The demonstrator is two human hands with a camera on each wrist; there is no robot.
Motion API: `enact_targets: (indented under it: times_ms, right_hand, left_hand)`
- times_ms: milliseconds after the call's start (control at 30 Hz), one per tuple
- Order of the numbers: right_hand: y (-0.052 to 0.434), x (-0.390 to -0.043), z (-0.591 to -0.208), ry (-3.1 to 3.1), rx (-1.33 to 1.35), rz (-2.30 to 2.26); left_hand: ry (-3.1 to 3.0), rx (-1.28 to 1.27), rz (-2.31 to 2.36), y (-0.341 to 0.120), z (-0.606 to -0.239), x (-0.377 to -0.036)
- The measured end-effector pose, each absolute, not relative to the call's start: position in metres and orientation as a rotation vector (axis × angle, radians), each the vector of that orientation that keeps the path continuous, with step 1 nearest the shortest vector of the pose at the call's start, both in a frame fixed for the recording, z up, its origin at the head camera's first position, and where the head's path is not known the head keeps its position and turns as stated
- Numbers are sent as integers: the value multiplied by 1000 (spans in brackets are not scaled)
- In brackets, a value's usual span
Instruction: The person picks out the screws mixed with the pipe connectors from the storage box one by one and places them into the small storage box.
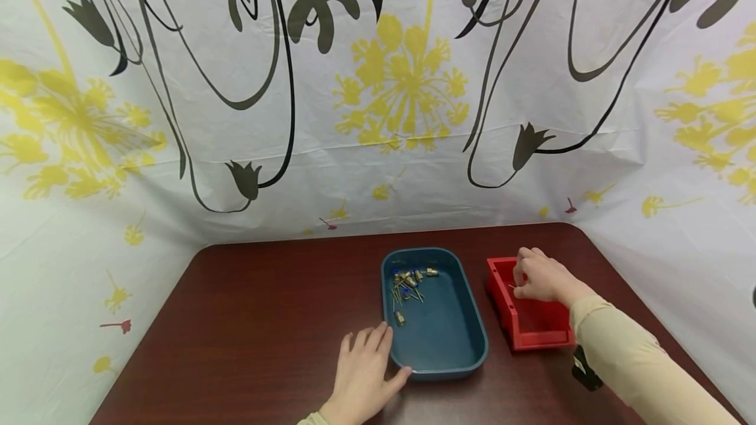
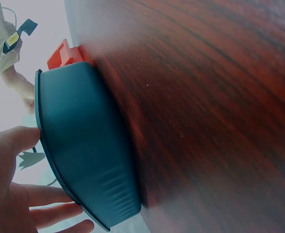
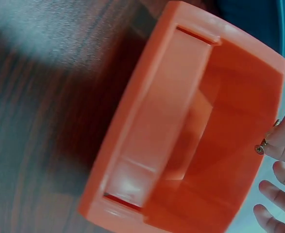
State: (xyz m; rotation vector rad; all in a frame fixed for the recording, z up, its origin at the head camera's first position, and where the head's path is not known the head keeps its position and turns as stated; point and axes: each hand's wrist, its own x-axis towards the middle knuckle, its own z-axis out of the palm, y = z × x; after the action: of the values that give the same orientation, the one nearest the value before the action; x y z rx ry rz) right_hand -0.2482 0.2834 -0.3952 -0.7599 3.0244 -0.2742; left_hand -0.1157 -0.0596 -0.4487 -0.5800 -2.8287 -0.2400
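A dark blue tray (image 1: 455, 340) lies in the middle of the table, with several small brass screws (image 1: 407, 284) heaped in its far left corner. My left hand (image 1: 366, 369) lies flat on the table, its thumb against the tray's near left corner; the tray's wall (image 2: 84, 145) fills the left wrist view beside that hand (image 2: 16, 189). To the right stands a red bin (image 1: 534, 326). My right hand (image 1: 537, 277) hovers over the bin's far end and pinches a small screw (image 3: 261, 147) between thumb and finger above the bin's rim (image 3: 195, 121).
The dark wooden table (image 1: 266, 320) reaches to rounded far corners. A flowered white sheet (image 1: 378, 117) hangs behind and along both sides. A black wrist device (image 1: 586, 369) sits under my right sleeve.
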Motion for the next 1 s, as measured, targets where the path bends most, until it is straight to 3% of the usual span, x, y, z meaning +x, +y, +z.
enact_targets:
  times_ms: [1000]
  right_hand:
    - [277, -243, -437, 2909, -674, -144]
  left_hand:
    - [-2843, -572, -234, -60, -447, -114]
